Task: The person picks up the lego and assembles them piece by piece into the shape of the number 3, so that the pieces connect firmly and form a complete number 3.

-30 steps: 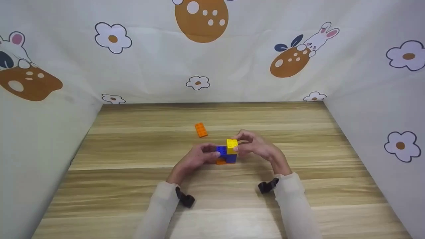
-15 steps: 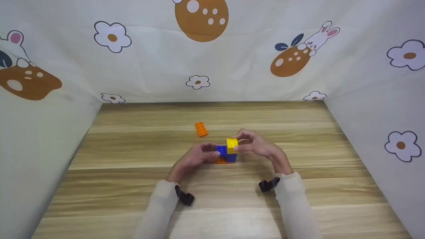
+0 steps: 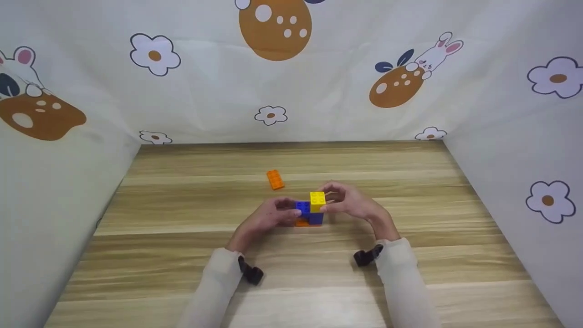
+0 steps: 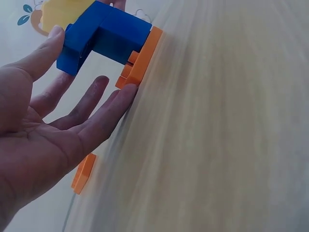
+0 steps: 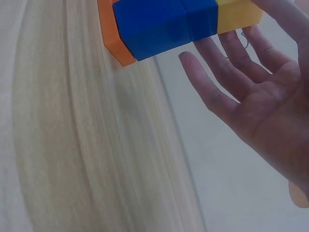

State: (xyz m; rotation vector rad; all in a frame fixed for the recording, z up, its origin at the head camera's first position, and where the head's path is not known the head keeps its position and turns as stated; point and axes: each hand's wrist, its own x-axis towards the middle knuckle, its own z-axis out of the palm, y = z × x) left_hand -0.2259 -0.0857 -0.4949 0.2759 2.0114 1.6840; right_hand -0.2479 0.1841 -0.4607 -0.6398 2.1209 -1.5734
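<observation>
A small stack of toy building bricks stands on the table between my hands. At its base is a flat orange brick (image 3: 301,223), and a blue brick (image 3: 316,219) rises from its right part. The upper blue brick (image 3: 302,207) juts out leftward over the base, leaving a gap below. On its right half sits a yellow brick (image 3: 317,202). My left hand (image 3: 266,217) pinches the jutting end, thumb (image 4: 48,48) in front and index finger behind. With thumb at the near face and fingers behind, my right hand (image 3: 355,204) holds the yellow brick.
A loose flat orange brick (image 3: 275,180) lies on the wooden table (image 3: 205,182) beyond the stack, slightly left. Patterned white cloth (image 3: 209,91) walls the table at the back and both sides. A black wrist camera (image 3: 251,272) hangs at the left sleeve.
The stack and both hands stay practically in place. My right fingers shift slightly around the yellow brick, and the head view tilts a little.
</observation>
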